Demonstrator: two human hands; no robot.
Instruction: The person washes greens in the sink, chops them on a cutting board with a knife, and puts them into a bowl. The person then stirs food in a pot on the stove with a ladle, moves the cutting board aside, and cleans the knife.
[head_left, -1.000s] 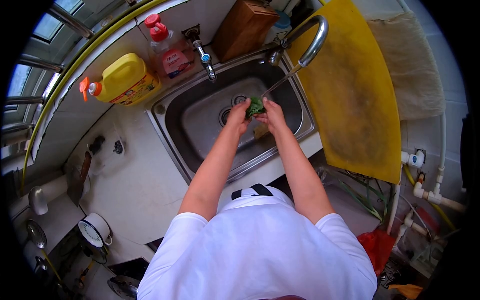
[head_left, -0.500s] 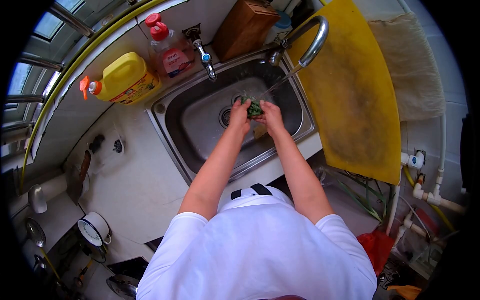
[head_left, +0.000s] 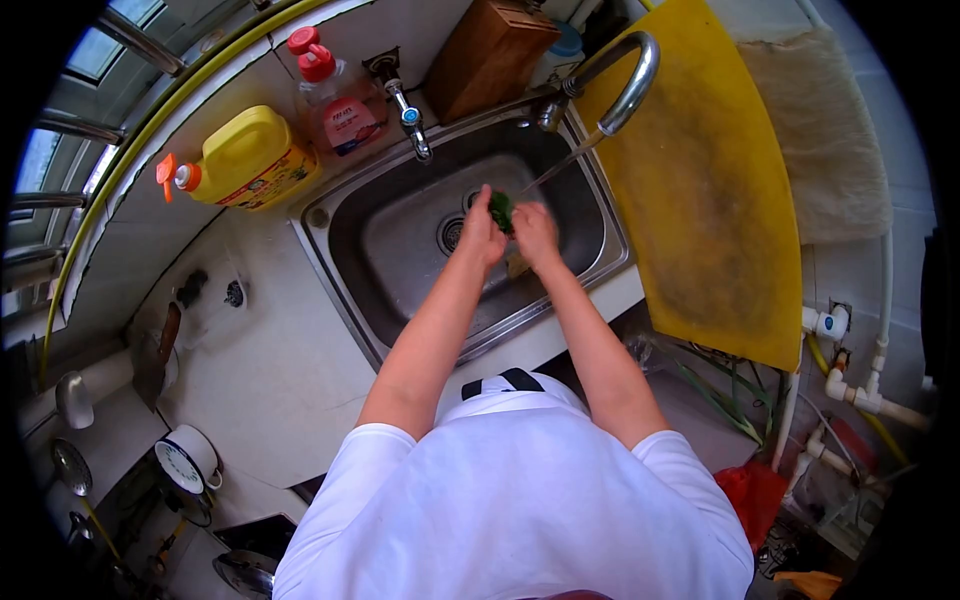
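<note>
One sink, a water stream entering, surrounds both hands: the right hand blurs, its grip impossible to tell; the left hand holds leafy greens over the basin, apparently mid-rinse, calling for gentle finger pressure

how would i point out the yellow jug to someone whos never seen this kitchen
Start at the steel sink and look left, by the wall. Beside the clear bottle sits the jug, set apart by its opaque yellow body and orange nozzle; the bottle's pump is red.
</note>
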